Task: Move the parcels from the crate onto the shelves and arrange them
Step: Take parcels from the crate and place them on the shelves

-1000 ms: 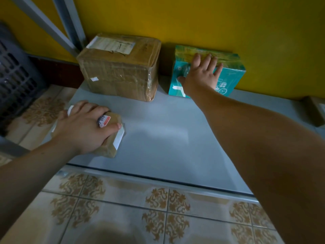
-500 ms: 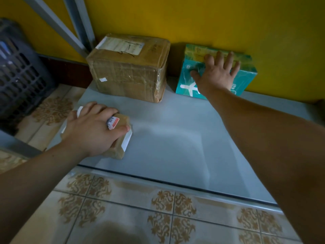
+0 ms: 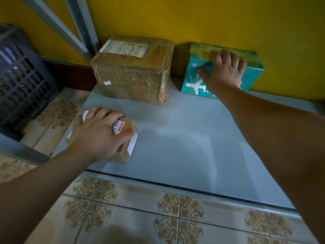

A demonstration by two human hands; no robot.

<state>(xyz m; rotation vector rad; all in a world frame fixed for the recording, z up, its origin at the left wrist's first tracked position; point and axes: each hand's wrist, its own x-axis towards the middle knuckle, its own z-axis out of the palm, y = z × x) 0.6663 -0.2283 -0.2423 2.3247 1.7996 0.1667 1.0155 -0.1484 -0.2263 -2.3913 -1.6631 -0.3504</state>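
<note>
A low grey shelf [image 3: 184, 147] runs along a yellow wall. At its back stand a large brown taped parcel [image 3: 133, 71] and, to its right, a teal box [image 3: 195, 76] against the wall. My right hand [image 3: 223, 71] lies over the teal box's front top edge, fingers spread on top and thumb on the front face. My left hand [image 3: 98, 134] grips a small brown parcel [image 3: 126, 148] with a red and white label, resting on the shelf's front left corner.
A dark plastic crate [image 3: 22, 80] stands on the floor at the left. Grey metal shelf posts [image 3: 79, 23] rise at the back left corner. Patterned floor tiles [image 3: 140, 217] lie in front of the shelf.
My right hand and the teal box stay together against the wall, fingers curling further over its top. My left hand keeps its hold on the small parcel. The camera has shifted slightly.
</note>
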